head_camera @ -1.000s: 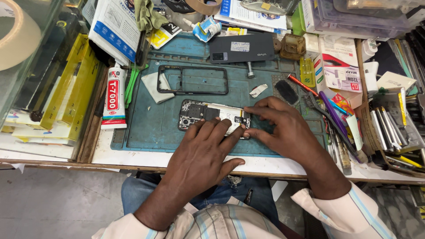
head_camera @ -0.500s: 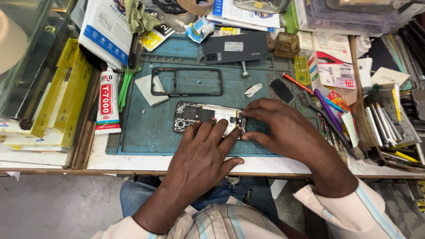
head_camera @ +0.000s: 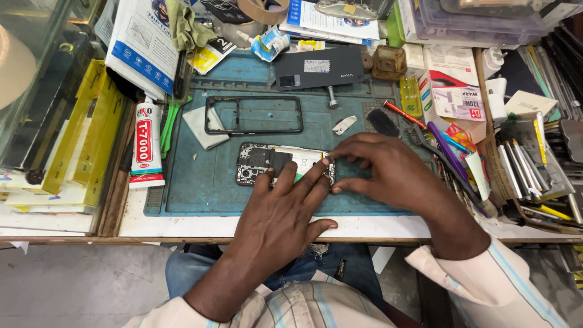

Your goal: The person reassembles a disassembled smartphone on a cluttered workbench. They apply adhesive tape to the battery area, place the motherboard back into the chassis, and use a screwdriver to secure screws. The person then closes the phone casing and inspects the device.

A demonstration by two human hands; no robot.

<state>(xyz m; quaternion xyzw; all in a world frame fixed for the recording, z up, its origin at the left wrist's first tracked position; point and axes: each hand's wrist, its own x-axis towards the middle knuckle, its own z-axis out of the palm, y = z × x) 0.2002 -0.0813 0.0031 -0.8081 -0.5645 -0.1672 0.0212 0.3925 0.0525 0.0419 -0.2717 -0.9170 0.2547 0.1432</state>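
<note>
Both hands on opened phone, blue mat

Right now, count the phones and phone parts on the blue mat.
3: an opened phone under both hands, an empty frame just behind it, a dark phone at the mat's back. Others may be hidden in the clutter.

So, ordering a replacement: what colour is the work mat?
Blue-green work mat, clearest in the head view.

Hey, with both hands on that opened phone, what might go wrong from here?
The left hand presses flat on the opened phone, so its exposed boards may get strained. The right hand pinches at the phone's end; a slip might tear a small part. The loose black frame lies close behind and might get knocked.
</note>
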